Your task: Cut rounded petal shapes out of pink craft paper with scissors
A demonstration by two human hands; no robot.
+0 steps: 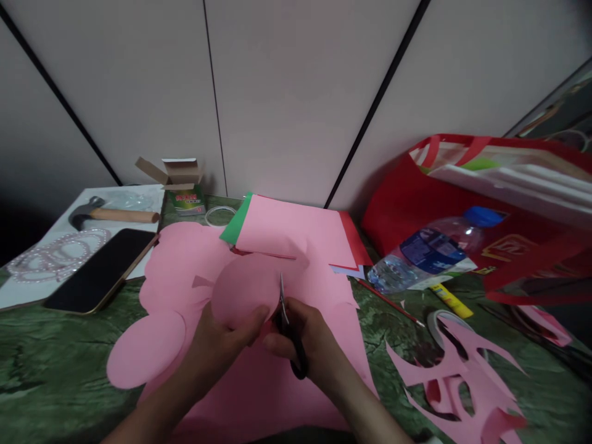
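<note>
No legible txt: print on small green box (187, 201) & bottle label (431, 251) too blurred.

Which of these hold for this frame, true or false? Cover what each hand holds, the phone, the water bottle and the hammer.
1. The right hand holds black-handled scissors. True.
2. The left hand holds a round pink paper piece. True.
3. The black smartphone lies on the red bag. False: it lies left, partly on a white sheet.
4. The clear plastic water bottle stands upright. False: it lies on its side.
5. The wooden-handled hammer lies far left. True.
</note>
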